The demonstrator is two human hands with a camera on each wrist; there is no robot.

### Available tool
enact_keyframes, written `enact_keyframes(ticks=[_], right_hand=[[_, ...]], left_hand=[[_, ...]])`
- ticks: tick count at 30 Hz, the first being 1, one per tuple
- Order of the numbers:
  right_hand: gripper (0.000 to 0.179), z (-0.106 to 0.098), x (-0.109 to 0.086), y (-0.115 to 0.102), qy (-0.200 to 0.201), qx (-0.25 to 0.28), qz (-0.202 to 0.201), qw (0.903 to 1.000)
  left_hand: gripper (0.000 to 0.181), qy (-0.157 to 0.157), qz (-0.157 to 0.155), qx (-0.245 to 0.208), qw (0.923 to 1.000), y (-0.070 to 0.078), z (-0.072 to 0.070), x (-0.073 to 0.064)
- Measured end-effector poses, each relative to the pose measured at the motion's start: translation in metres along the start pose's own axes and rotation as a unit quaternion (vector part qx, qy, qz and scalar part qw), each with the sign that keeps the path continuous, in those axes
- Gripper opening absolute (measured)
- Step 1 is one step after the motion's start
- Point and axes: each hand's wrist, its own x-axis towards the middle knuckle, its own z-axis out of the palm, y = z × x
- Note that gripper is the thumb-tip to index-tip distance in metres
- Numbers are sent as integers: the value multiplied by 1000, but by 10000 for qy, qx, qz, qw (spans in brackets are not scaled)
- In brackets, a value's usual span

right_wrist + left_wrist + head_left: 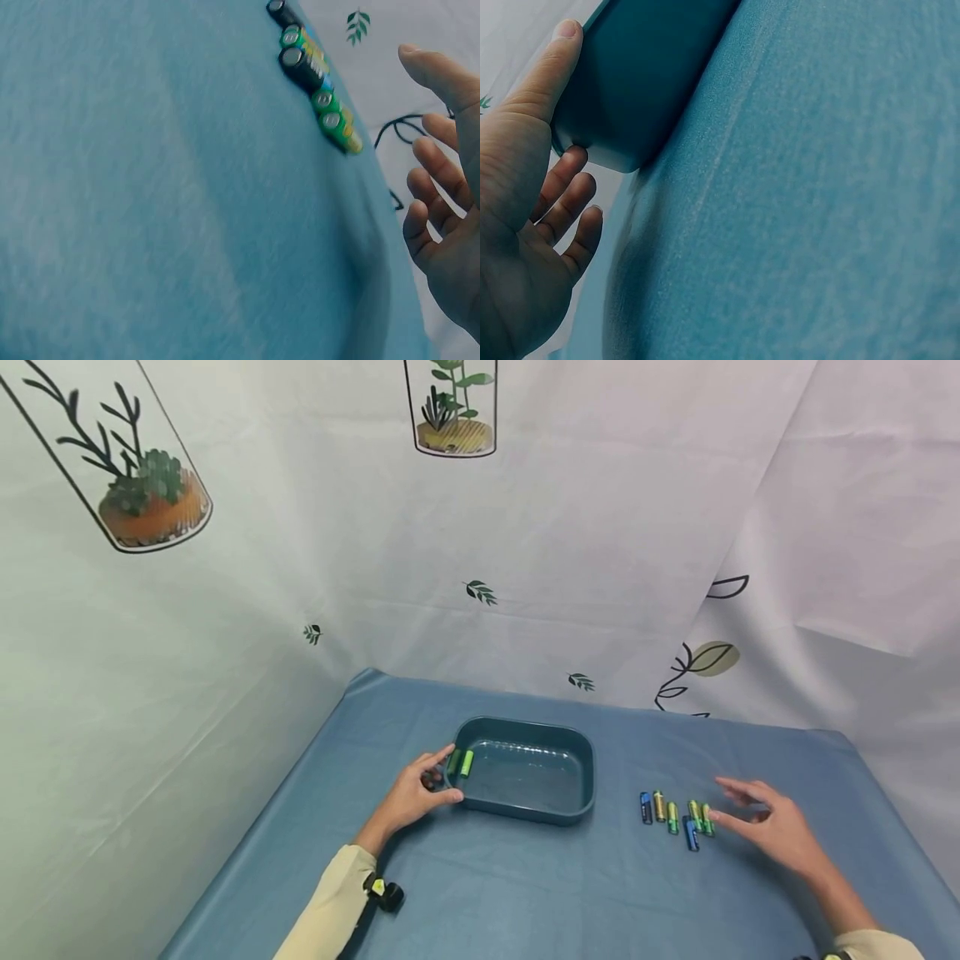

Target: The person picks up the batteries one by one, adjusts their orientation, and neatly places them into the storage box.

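My left hand (408, 787) holds the left end of a dark teal rectangular tray (525, 812), thumb at the near corner and fingers at the side. In the left wrist view, the thumb lies along the rim of the tray (641, 82). Inside, a bright green battery (467, 763) and a darker green one (453, 762) lie at the left. To the right, my right hand (776, 827) hovers with thumb and fingers spread beside several batteries, including a green-and-gold battery (708, 820) close to the thumb and a blue-and-black battery (691, 833). Nothing is between its fingers.
A blue cloth (517, 893) covers the table. Another blue-and-black battery (646, 808) and a gold battery (659, 806) form the left end of the loose group. Behind the table hangs a pale curtain (570, 552) with plant prints.
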Motion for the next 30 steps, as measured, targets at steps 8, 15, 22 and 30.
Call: enact_keyframes(ticks=[8,15,22,30], right_hand=[[55,4,-6,7,-217,-150,24,9997],[63,7,-6,12,-450,-497,184,9976],[72,7,-5,14,-896,-659,307,9933],[70,8,-4,14,-1039,-596,497,9916]], left_hand=[[86,-19,-5,7,10000,1,-1,1],[84,-56,60,-47,10000,1,-1,1],[84,-50,47,-15,10000,2,-2,-1],[83,-78,62,-73,9999,2,-1,0]])
